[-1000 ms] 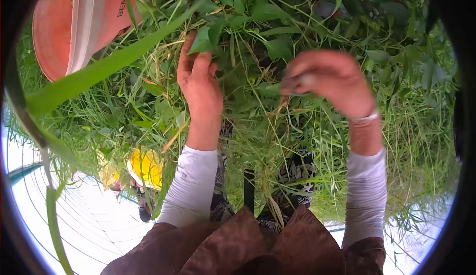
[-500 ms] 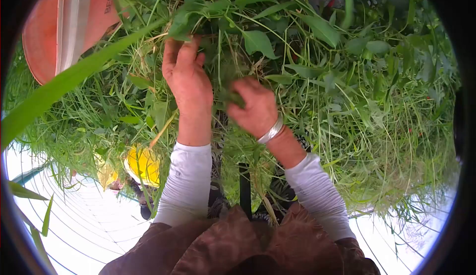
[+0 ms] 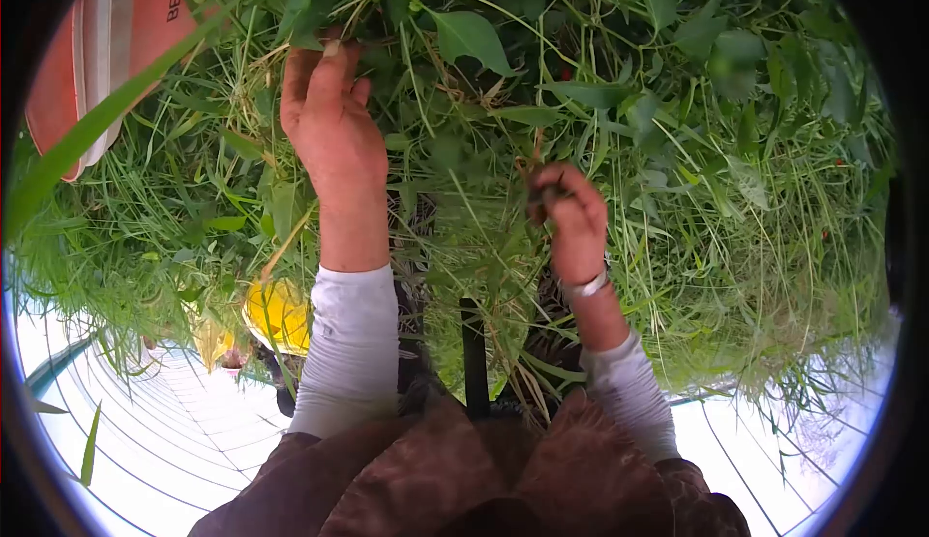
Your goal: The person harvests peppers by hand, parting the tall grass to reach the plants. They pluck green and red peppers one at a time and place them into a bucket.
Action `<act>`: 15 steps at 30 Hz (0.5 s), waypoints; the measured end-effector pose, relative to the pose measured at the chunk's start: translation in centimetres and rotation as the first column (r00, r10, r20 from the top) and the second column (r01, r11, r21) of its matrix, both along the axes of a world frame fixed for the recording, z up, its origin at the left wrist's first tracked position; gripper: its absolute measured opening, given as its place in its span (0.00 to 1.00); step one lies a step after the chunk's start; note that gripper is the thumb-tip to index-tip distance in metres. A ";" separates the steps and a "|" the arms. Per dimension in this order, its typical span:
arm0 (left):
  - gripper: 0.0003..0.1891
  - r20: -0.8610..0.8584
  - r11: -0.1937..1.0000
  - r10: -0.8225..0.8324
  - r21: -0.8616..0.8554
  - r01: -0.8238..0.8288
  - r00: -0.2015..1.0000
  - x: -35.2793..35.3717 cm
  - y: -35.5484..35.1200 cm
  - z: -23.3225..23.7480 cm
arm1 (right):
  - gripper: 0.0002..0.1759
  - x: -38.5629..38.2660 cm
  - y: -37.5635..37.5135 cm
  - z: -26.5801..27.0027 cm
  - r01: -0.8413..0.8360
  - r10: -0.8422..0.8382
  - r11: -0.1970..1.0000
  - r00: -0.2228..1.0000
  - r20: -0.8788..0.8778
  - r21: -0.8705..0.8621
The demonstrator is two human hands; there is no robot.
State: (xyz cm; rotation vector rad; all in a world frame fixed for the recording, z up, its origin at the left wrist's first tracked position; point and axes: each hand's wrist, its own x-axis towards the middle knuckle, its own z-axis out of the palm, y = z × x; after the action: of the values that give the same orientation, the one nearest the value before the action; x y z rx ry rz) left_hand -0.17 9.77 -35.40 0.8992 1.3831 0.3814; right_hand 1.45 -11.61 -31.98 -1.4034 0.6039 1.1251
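Observation:
Green leafy plants and long grass (image 3: 484,44) fill the space before me. My left hand (image 3: 334,116) reaches up into the stems at upper left, its fingertips partly under leaves; the fingers look bent, and what they hold, if anything, is hidden. My right hand (image 3: 573,213), with a silvery bracelet at the wrist, is lower and to the right. Its fingers are curled round something dark, with thin brownish stalks by the fingertips, too blurred to name. White sleeves cover both forearms.
A red-orange container (image 3: 126,39) with lettering stands at upper left. Something yellow (image 3: 279,316) lies in the grass left of my left sleeve. A long grass blade crosses the left side. Small red spots show among the plants at right.
My right hand has moved right and slightly down, away from my left hand, and turned more upright. My left hand, the container and the plants appear shifted left and up in view.

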 end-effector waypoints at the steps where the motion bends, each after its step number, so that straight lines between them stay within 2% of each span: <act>1: 0.22 0.001 1.000 0.000 -0.002 0.000 1.000 -0.1 -0.1 0.0 | 0.09 1.1 0.4 -1.1 0.015 -0.018 0.993 1.000 -0.021 -0.119; 2: 0.22 0.012 1.000 -0.004 0.004 0.004 1.000 -0.1 -0.2 -0.2 | 0.09 1.0 0.4 -2.4 0.016 -0.019 0.993 1.000 -0.019 -0.120; 4: 0.22 0.028 1.000 -0.010 0.007 0.010 1.000 -0.1 -0.3 -0.2 | 0.07 0.0 0.1 -5.3 0.352 -0.416 0.877 0.897 -0.149 -0.328; 5: 0.22 0.015 1.000 -0.006 0.003 0.005 1.000 0.0 -0.3 -0.1 | 0.07 0.4 -0.1 -6.3 0.352 -0.416 0.877 0.897 -0.148 -0.327; 7: 0.22 0.001 1.000 0.002 0.003 -0.002 1.000 0.1 -0.2 -0.1 | 0.08 1.3 -0.9 -7.9 0.457 -0.575 0.749 0.808 -0.129 -0.480; 8: 0.22 -0.002 1.000 0.004 -0.005 -0.004 1.000 0.1 -0.3 0.0 | 0.08 1.8 -0.7 -8.1 0.455 -0.575 0.748 0.808 -0.130 -0.483; 10: 0.22 0.007 1.000 0.004 -0.013 -0.004 1.000 0.1 -0.7 0.2 | 0.11 3.8 -0.1 -8.3 0.626 -0.788 0.559 0.604 -0.115 -0.544; 11: 0.23 -0.013 1.000 0.019 -0.018 -0.019 1.000 0.0 -0.9 0.3 | 0.11 3.3 -2.7 -10.9 0.641 -0.798 0.590 0.554 -0.236 -0.490; 12: 0.23 -0.021 0.999 0.032 -0.013 -0.032 0.999 0.3 -0.7 0.3 | 0.11 4.0 -1.7 -11.2 0.657 -0.796 0.597 0.558 -0.235 -0.460; 14: 0.24 -0.014 1.000 0.019 -0.004 -0.019 1.000 0.3 -0.6 0.4 | 0.13 4.7 -0.1 -11.2 0.609 -0.832 0.480 0.544 -0.108 -0.631; 15: 0.24 -0.042 1.000 0.010 -0.017 -0.011 0.999 0.3 -0.7 0.5 | 0.13 5.2 0.2 -11.4 0.622 -0.833 0.486 0.543 -0.109 -0.614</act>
State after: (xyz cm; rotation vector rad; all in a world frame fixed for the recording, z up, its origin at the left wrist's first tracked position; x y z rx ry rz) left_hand 0.10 9.12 -34.89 0.8902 1.4279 0.3602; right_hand 6.63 -11.38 -43.43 -1.0889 1.7533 0.4954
